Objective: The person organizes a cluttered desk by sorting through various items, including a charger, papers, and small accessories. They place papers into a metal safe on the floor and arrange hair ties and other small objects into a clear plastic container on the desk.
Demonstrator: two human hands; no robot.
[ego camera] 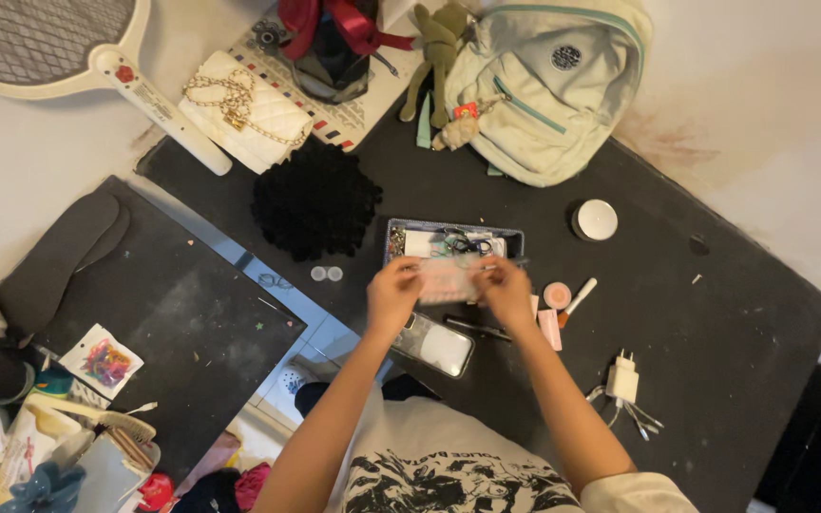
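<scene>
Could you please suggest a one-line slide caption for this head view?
Both hands, left hand and right hand, hold a small flat pack over a cluttered tray on a black table.

A pale backpack (548,85), white quilted purse (239,109), and charger (622,382) lie about.

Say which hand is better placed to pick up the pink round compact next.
Right, probably. The right hand sits just beside the pink compact; the left hand is farther off, across the flat packet both hands hold.
</scene>
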